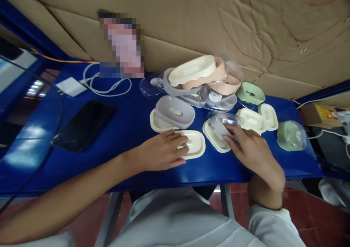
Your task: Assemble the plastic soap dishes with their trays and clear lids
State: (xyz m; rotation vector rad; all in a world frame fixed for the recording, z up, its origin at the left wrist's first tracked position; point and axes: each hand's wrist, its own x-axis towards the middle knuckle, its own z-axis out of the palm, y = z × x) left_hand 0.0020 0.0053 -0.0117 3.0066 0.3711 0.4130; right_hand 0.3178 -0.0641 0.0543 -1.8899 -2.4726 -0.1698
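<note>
My left hand (162, 150) rests palm down on a cream oval soap-dish tray (195, 144) near the front edge of the blue table (128, 126), fingers spread over its left end. My right hand (251, 150) grips a grey translucent oval piece (218, 125) that lies on another cream tray (214, 138). Just behind my left hand a grey dish (175, 111) sits tilted on a cream base (155, 124).
A heap of cream, peach, grey and clear dishes and lids (202, 79) lies at the back. Green pieces (250, 93) (291, 135) and cream trays (257, 118) sit to the right. A black phone (83, 125), white charger and cable (106, 85) lie left. Cardboard wall behind.
</note>
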